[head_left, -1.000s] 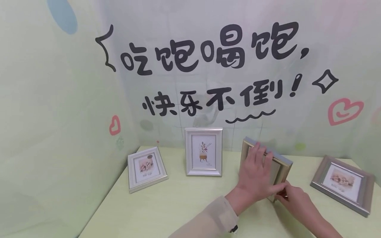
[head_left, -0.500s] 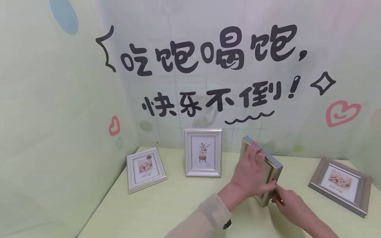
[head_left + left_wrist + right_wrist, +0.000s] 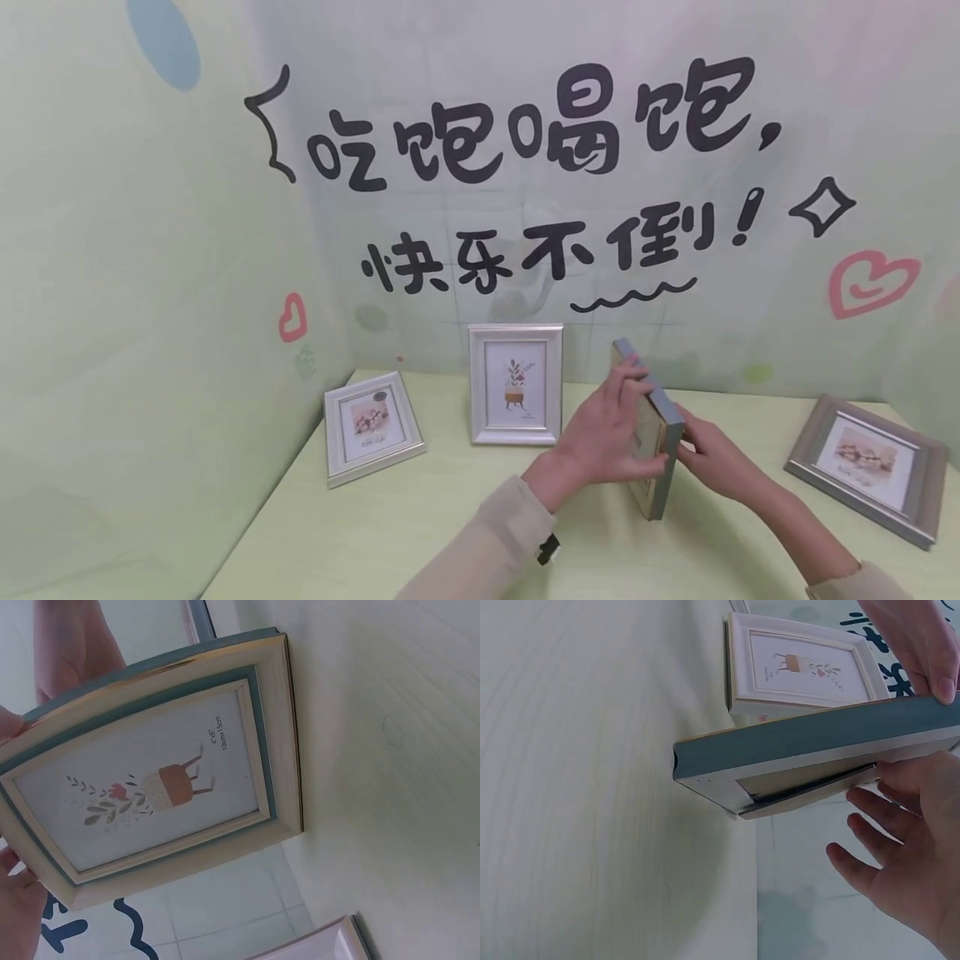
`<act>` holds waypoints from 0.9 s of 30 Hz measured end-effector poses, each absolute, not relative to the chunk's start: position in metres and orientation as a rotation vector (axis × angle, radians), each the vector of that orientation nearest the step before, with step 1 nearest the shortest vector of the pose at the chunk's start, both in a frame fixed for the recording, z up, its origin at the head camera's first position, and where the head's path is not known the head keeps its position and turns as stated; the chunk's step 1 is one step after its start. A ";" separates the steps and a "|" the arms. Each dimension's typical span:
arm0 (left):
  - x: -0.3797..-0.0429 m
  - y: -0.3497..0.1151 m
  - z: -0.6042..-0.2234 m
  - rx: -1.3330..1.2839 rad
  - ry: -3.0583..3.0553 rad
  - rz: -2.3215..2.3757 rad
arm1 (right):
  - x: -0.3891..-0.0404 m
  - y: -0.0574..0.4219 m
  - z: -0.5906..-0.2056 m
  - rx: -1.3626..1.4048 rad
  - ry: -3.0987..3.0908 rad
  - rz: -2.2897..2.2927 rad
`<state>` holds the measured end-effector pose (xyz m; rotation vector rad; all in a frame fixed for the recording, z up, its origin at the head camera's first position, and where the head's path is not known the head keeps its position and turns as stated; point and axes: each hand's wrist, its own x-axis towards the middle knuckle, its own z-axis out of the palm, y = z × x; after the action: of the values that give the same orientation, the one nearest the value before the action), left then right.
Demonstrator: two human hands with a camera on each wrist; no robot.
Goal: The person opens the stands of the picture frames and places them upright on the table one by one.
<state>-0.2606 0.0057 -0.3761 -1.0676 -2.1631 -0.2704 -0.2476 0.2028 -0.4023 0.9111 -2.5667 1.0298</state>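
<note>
A picture frame with cream borders and blue-green edges stands tilted on the table, its plant print showing in the left wrist view. My left hand grips it, fingers over the top edge and thumb on the near side edge. Behind the frame is my right hand. In the right wrist view, the right hand's fingers are spread and loosely bent, with the uppermost digit touching the edge of the back stand. That stand sits slightly away from the backing. Part of the print is hidden by my left hand in the head view.
A white frame with a similar plant print stands upright left of my hands. Another white frame is at the far left, and a brown-grey frame is at the right. A printed backdrop rises behind the table.
The held frame has turned so its side edge faces the head camera more. My left hand has shifted left with it; my right hand has moved up behind it, its fingers now largely hidden.
</note>
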 end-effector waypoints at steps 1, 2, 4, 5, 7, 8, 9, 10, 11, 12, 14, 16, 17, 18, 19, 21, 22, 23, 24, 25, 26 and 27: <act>-0.262 0.005 -0.376 -1.091 -2.169 -0.293 | -0.249 0.203 -0.402 0.926 -2.566 1.035; -0.263 0.003 -0.376 -1.114 -2.176 -0.323 | -0.250 0.203 -0.401 0.935 -2.564 1.031; -0.265 0.001 -0.376 -1.155 -2.188 -0.374 | -0.253 0.202 -0.400 0.948 -2.562 1.023; -0.267 -0.001 -0.376 -1.175 -2.194 -0.401 | -0.255 0.202 -0.400 0.955 -2.560 1.017; -0.269 -0.004 -0.377 -1.208 -2.195 -0.422 | -0.260 0.202 -0.400 0.974 -2.552 0.999; -0.270 -0.005 -0.377 -1.222 -2.192 -0.421 | -0.262 0.202 -0.399 0.986 -2.544 0.989; -0.272 -0.006 -0.377 -1.232 -2.185 -0.411 | -0.265 0.202 -0.399 0.996 -2.540 0.980; -0.273 -0.007 -0.376 -1.240 -2.178 -0.401 | -0.267 0.203 -0.398 1.005 -2.535 0.965; -0.274 -0.007 -0.375 -1.242 -2.171 -0.385 | -0.270 0.203 -0.397 1.014 -2.526 0.944; -0.275 -0.007 -0.373 -1.244 -2.166 -0.376 | -0.272 0.204 -0.396 1.019 -2.513 0.917; -0.277 -0.007 -0.370 -1.248 -2.164 -0.360 | -0.277 0.204 -0.394 1.025 -2.479 0.858; -0.277 -0.006 -0.367 -1.251 -2.176 -0.362 | -0.282 0.205 -0.392 1.044 -2.438 0.810; -0.278 -0.006 -0.366 -1.253 -2.183 -0.366 | -0.284 0.205 -0.391 1.054 -2.418 0.788; -0.278 -0.005 -0.366 -1.257 -2.191 -0.371 | -0.286 0.205 -0.391 1.065 -2.402 0.771; -0.278 -0.005 -0.365 -1.261 -2.199 -0.372 | -0.288 0.204 -0.391 1.073 -2.392 0.764; -0.278 -0.004 -0.364 -1.269 -2.217 -0.385 | -0.290 0.204 -0.392 1.081 -2.396 0.760; -0.278 -0.004 -0.364 -1.271 -2.228 -0.390 | -0.290 0.204 -0.393 1.072 -2.410 0.753; -0.278 -0.005 -0.364 -1.271 -2.239 -0.393 | -0.289 0.204 -0.395 1.059 -2.428 0.752; -0.277 -0.005 -0.364 -1.271 -2.251 -0.395 | -0.288 0.203 -0.396 1.045 -2.450 0.764; -0.277 -0.006 -0.365 -1.269 -2.262 -0.396 | -0.287 0.203 -0.397 1.025 -2.470 0.774; -0.277 -0.006 -0.365 -1.264 -2.271 -0.394 | -0.285 0.203 -0.399 1.004 -2.485 0.784; -0.276 -0.007 -0.366 -1.262 -2.277 -0.395 | -0.282 0.204 -0.400 0.978 -2.488 0.788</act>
<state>-0.2763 -0.0070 -0.3658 -1.2622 -2.2768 -0.3950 -0.2822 0.2036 -0.4000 0.9783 -2.4876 0.7875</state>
